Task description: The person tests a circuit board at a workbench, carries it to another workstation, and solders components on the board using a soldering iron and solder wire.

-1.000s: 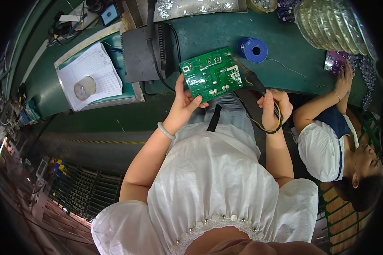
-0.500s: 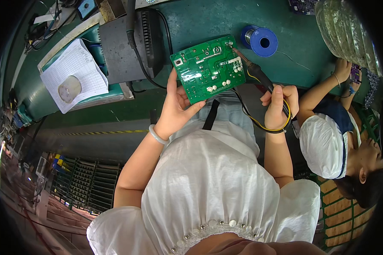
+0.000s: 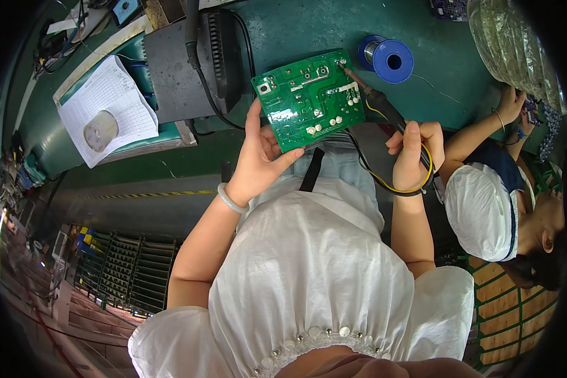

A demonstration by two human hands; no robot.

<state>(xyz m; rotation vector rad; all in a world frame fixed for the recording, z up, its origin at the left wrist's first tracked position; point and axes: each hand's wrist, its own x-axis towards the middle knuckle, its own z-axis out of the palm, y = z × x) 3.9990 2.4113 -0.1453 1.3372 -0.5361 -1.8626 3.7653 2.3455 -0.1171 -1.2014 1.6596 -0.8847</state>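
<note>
Left fingers (image 3: 287,160) grip one green circuit board (image 3: 305,107); right fingers (image 3: 411,140) clasp one soldering iron (image 3: 384,108).

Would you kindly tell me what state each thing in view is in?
Green circuit board: held by the left hand, one face toward the camera
Soldering iron: gripped in the right hand, tip at the board's far right corner; contact unclear
Blue spool: on the bench, loose strand trailing
Papers: weighed down by a round disc

No readable lettering, pale marks on green circuit board (image 3: 307,102) too small to read, gridded paper (image 3: 127,99) left of the board, print illegible
</note>
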